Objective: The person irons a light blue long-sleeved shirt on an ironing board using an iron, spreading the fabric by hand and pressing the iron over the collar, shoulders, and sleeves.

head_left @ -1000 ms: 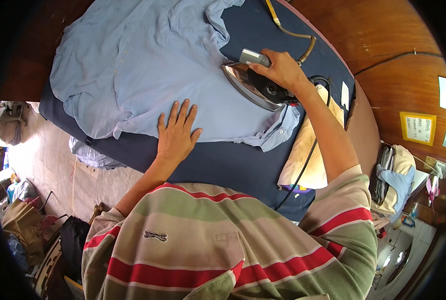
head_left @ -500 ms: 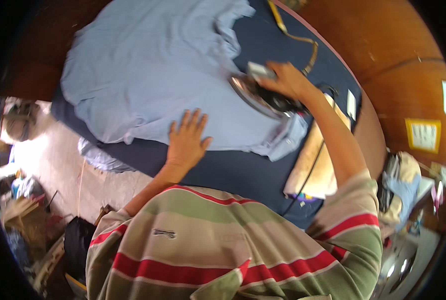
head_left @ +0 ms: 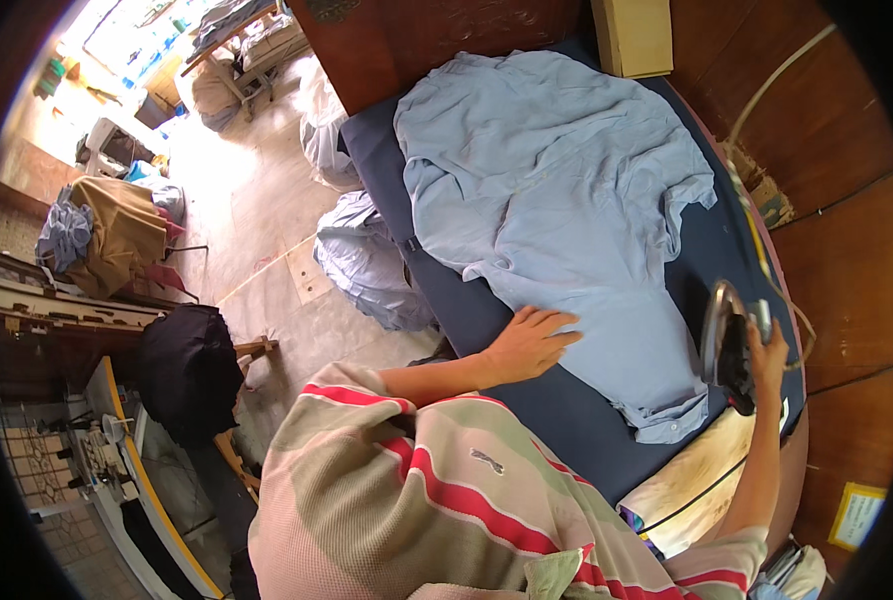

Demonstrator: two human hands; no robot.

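Note:
A light blue shirt (head_left: 556, 200) lies spread on a dark blue padded ironing surface (head_left: 566, 410). My left hand (head_left: 531, 343) rests flat on the shirt's near edge, fingers apart. My right hand (head_left: 766, 350) grips the handle of a clothes iron (head_left: 726, 345), which is tipped up on end at the right side of the surface, off the shirt. The iron's cord (head_left: 756, 240) runs along the right edge of the surface.
A cardboard box (head_left: 631, 35) sits at the far end. Wooden panelling (head_left: 846, 230) curves along the right. Piles of blue clothes (head_left: 366, 265) lie on the floor to the left, with a black bundle (head_left: 191, 370) and more garments (head_left: 116, 230) further left.
The view has swung left and the shirt now lies lengthwise. My right hand has lifted the iron off the shirt and stood it on end at the right edge. My left hand stays on the shirt.

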